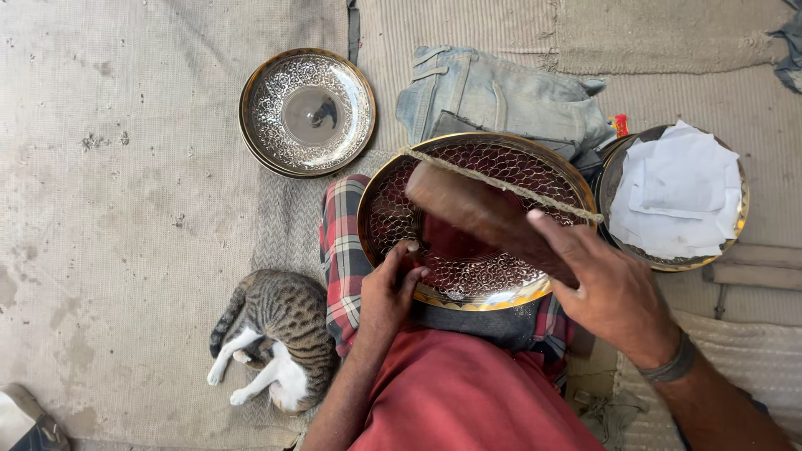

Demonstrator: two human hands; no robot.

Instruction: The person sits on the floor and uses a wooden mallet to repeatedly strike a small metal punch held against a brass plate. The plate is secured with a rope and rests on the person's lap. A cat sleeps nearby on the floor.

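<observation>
The person sits on a woven beige mat (125,209) with a round brass plate with a dark, netlike engraved pattern (393,217) propped on the lap, over a red-and-white checked cloth (341,259). The left hand (388,292), at about seven o'clock on the plate, has its fingers curled together and pressed to the engraved face, pinching what looks like a small tool whose tip is hidden. The right hand (606,288), at four o'clock, is wrapped shut around a long brown wooden block (476,213) that slants across the plate toward eleven o'clock, beneath a taut length of twine (501,184) stretched over the rim. The netlike pattern already covers most of the visible face, so the engraving seems well along; how much remains under the block cannot be told. A finished-looking round silvery engraved plate (307,111) lies on the mat at ten o'clock, folded blue denim cloth (501,96) at twelve, and a brass dish holding white paper (677,196) at three. A striped tabby cat (280,334) sleeps at eight o'clock.
</observation>
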